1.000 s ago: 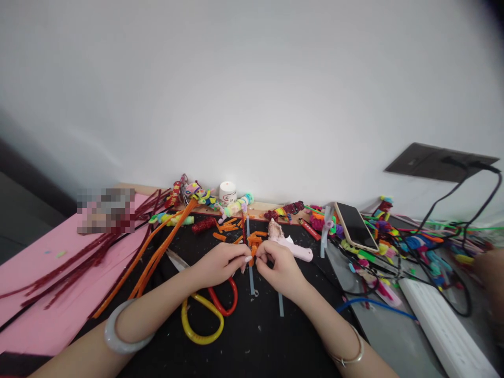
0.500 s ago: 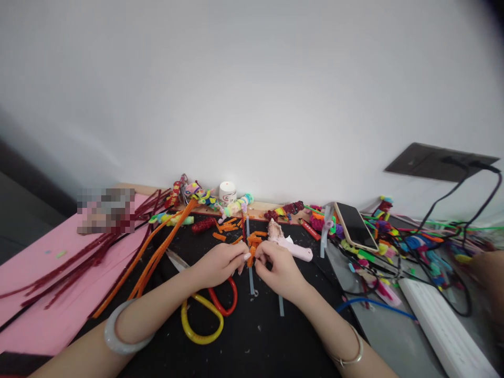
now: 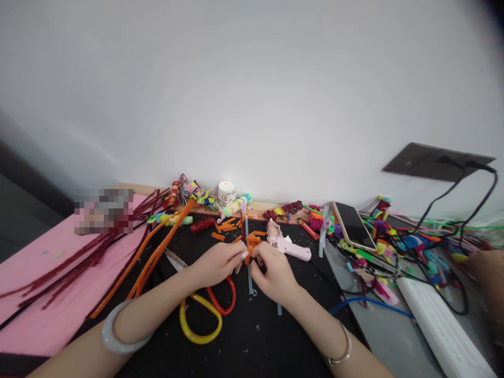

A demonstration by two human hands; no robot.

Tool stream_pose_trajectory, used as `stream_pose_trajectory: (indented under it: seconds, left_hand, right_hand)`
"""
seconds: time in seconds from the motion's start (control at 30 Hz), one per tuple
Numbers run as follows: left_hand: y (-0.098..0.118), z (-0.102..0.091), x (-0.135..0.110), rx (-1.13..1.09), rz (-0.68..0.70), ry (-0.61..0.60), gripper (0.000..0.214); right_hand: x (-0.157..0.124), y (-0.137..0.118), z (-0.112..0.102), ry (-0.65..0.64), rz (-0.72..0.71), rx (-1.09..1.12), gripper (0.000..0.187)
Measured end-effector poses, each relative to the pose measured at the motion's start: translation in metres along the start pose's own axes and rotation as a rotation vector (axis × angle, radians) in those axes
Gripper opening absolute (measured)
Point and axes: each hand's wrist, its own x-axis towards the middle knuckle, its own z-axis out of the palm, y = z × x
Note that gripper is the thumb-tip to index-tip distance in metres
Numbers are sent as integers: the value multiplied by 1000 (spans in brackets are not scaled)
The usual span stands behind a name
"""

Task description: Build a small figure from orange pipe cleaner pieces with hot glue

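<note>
L hand (image 3: 220,261) & R hand (image 3: 275,269), both curled, hold unclear, meet at short orange fuzzy-wire pcs (image 3: 250,250), prob. light, bendy, best pinched mid-length.

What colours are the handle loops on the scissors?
One is yellow: the yellow loop. The red loop is the other, shown best in the head view.

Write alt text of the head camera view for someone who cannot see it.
A person's left hand and right hand bend close together among small orange pieces on a black surface. Scissors lie partly hidden by the left forearm; a pink glue gun lies beyond the right hand, and a phone farther right.
</note>
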Motion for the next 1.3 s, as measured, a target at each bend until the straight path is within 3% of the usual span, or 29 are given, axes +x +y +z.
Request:
stream_pose_trajectory:
  seconds: [1.3]
  left_hand:
    - [0, 1, 0, 1, -10, 2, 29]
  right_hand:
    - [-1, 3, 6, 13, 68, 53, 10]
